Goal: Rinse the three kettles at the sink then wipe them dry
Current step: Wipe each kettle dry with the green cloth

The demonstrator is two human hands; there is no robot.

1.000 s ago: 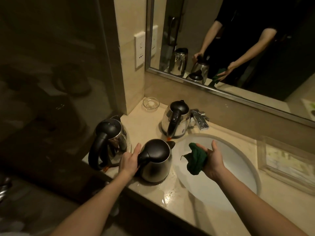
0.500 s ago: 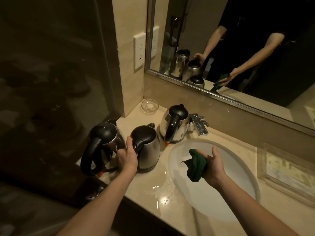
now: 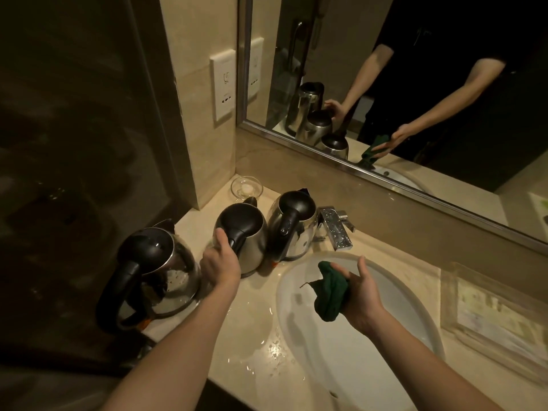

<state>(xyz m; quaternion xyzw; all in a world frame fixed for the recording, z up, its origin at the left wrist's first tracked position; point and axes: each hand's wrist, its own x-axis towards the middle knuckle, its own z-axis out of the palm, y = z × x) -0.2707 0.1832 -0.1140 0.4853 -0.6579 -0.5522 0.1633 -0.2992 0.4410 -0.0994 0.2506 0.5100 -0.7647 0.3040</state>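
Three steel kettles with black lids and handles stand in a row on the beige counter left of the sink (image 3: pixel 394 280). My left hand (image 3: pixel 221 264) grips the handle of the middle kettle (image 3: pixel 247 232), which sits upright on the counter. The left kettle (image 3: pixel 157 271) stands at the counter's corner. The right kettle (image 3: pixel 292 223) stands beside the tap (image 3: pixel 336 229). Over the white basin my right hand (image 3: pixel 360 295) holds a bunched dark green cloth (image 3: pixel 330 292).
A small glass dish (image 3: pixel 246 187) sits in the back corner. A clear tray with a card (image 3: pixel 498 318) lies right of the basin. Water drops (image 3: pixel 274 351) spot the counter's front edge. A mirror (image 3: pixel 415 84) runs along the back wall, a socket (image 3: pixel 224 86) on the left pillar.
My left hand has carried the middle kettle from the counter's front edge back and set it between the other two kettles. The right hand with the cloth has stayed over the basin.
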